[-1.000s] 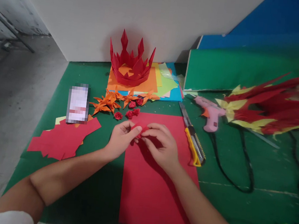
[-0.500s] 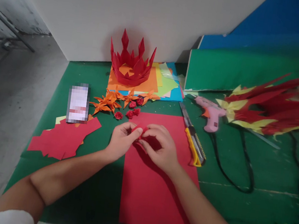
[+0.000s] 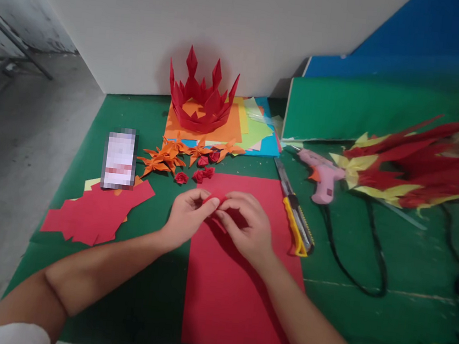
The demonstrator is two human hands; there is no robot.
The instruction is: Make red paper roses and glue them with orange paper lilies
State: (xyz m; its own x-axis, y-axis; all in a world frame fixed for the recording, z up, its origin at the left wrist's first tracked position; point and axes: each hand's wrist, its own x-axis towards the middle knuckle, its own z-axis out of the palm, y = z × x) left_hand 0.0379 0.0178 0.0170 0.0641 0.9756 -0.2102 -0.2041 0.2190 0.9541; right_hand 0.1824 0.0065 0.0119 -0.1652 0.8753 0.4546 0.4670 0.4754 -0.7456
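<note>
Above the top part of a red paper sheet (image 3: pixel 239 300), my left hand (image 3: pixel 188 211) and my right hand (image 3: pixel 249 227) meet at a small piece of folded red paper (image 3: pixel 214 200). Both are closed on it, thumbs and fingertips pinching; most of the piece is hidden by the fingers. Just beyond my hands lie several small red paper roses (image 3: pixel 198 175) and several orange folded-paper flowers (image 3: pixel 163 159). A yellow utility knife (image 3: pixel 296 218) with its blade out rests at the sheet's right edge.
A red paper crown (image 3: pixel 198 113) stands on stacked coloured paper (image 3: pixel 168 132) at the back. Left are red paper scraps (image 3: pixel 92 214) and a blurred-out phone-shaped item (image 3: pixel 120 159). To the right lie a pink glue gun (image 3: pixel 323 174), its black cord, and red-yellow paper leaves (image 3: pixel 416 171).
The red tip that stood up between my fingers now sits lower, pressed down. My hands stay in almost the same place, both still pinching the paper.
</note>
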